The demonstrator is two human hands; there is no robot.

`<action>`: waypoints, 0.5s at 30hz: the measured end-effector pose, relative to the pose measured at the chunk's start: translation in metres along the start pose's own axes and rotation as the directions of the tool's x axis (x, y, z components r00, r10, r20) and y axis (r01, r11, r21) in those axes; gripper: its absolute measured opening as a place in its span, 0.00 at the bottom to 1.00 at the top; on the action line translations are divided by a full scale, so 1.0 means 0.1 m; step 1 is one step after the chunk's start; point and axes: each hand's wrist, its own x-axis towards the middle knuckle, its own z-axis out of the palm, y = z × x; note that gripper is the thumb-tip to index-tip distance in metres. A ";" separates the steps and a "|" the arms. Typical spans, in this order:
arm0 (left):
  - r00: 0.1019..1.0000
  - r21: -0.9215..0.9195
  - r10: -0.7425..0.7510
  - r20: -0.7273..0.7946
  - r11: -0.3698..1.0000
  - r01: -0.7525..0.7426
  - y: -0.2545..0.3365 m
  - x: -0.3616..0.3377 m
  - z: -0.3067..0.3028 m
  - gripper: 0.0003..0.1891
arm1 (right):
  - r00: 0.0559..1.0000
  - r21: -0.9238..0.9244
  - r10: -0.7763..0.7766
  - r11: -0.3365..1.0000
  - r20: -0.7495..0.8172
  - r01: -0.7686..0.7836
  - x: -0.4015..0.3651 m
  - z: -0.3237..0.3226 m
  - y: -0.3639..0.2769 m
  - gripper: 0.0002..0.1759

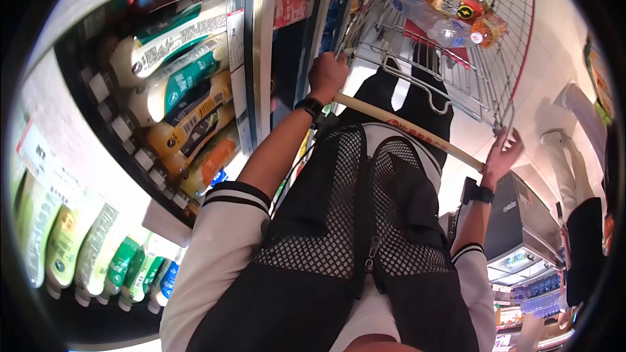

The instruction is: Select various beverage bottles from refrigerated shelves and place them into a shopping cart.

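A shopping cart [480,85] with a wire basket stands in front of me. Its beige handle bar [409,129] crosses before my waist, with faded red print on it. My left hand [328,77] is closed in a fist around the cart frame at the bar's left end. At the right end, my right hand [502,155] rests against the bar, its fingers loosely bent and apart near the basket's corner. Inside the basket lie several drink bottles [450,1], among them a clear water bottle [417,14]. The undersides of both hands are hidden.
Close on my left, a shelf holds large bottles [173,78] lying in rows. Green and white bottles [124,264] fill a lower shelf with price tags. A dark display unit [521,221] stands to the right. Another person [580,221] in light trousers is at the right edge.
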 end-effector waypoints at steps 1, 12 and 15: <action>1.000 0.000 0.006 -0.027 1.000 -0.006 -0.01 0.02 0.04 0.21 | 0.990 -0.090 -0.117 0.990 -0.079 0.110 0.06 -0.02 -0.16 0.23; 0.947 0.090 0.318 -0.037 0.945 -0.314 -0.22 0.09 0.15 0.24 | 0.315 0.705 -0.932 0.346 0.180 0.619 -0.06 1.68 -3.67 0.34; 0.944 -0.074 0.330 0.007 0.942 -0.329 -0.76 0.12 0.30 0.29 | 0.257 0.749 -0.956 0.274 0.142 0.603 -0.30 1.89 -4.08 0.36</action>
